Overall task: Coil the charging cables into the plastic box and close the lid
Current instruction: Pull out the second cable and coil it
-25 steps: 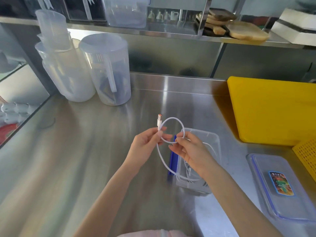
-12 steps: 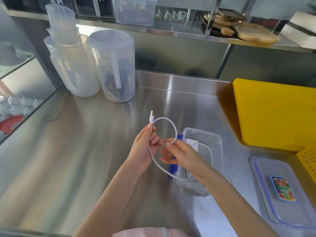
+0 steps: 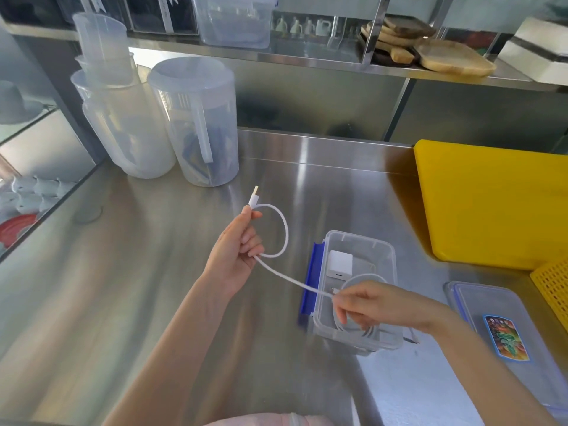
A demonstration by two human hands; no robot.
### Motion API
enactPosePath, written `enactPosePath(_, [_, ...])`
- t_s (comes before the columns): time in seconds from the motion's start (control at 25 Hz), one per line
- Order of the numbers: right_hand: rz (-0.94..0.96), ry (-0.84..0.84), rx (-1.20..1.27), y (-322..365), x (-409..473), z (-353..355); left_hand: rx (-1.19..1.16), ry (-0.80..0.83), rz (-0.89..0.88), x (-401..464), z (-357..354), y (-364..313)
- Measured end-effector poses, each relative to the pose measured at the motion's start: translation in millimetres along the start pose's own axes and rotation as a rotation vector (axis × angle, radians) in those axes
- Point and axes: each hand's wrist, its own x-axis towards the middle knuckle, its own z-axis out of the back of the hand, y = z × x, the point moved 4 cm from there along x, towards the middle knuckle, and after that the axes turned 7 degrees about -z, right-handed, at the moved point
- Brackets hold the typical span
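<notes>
A white charging cable (image 3: 284,238) forms one loop in the air above the steel counter. My left hand (image 3: 238,253) grips the loop near the USB plug, which points up. My right hand (image 3: 365,305) pinches the cable's far end over the clear plastic box (image 3: 384,250). Inside the box lie a white charger block (image 3: 339,262) and another coiled white cable (image 3: 356,329). The box's blue clip (image 3: 312,278) hangs on its left side. The clear lid (image 3: 504,342) with a coloured sticker lies flat to the right of the box.
Two clear plastic jugs (image 3: 196,118) stand at the back left of the steel counter (image 3: 138,287). A yellow cutting board (image 3: 491,201) and a yellow perforated tray (image 3: 553,287) sit on the right. A shelf above holds containers and wooden boards (image 3: 430,50).
My right hand slid away from the loop along the cable, down and to the right, ending over the box. My left hand keeps holding the loop.
</notes>
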Motion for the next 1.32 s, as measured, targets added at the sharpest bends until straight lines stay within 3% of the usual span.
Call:
enactPosePath(0.16, [-0.07, 0.009, 0.001, -9, -2, 13, 0.119, 0.037, -0.009, -2, -3, 0])
enactPosePath(0.32, [-0.16, -0.214, 0.029, -4, 5, 21, 0.31, 0.105, -0.061, -6, -6, -1])
enactPosePath(0.4, [-0.129, -0.281, 0.33, 5, 9, 22, 0.387, 0.123, -0.103, -8, -8, -1])
enactPosePath(0.52, [0.018, -0.149, 1.037, 25, 9, 21, 0.41, 0.14, -0.078, -10, -10, 2])
enactPosePath(0.64, [0.149, -0.09, 1.22, 41, 3, 19, 0.34, 0.192, 0.025, -12, -13, 11])
enactPosePath(1.0, [0.214, -0.353, 0.661, 63, 10, 1, 0.472, 0.312, -0.082, -32, -30, 32])
enactPosePath(1.32, [0.142, -0.62, 0.008, 60, 27, -16, 0.288, 0.362, 0.014, -36, -25, 37])
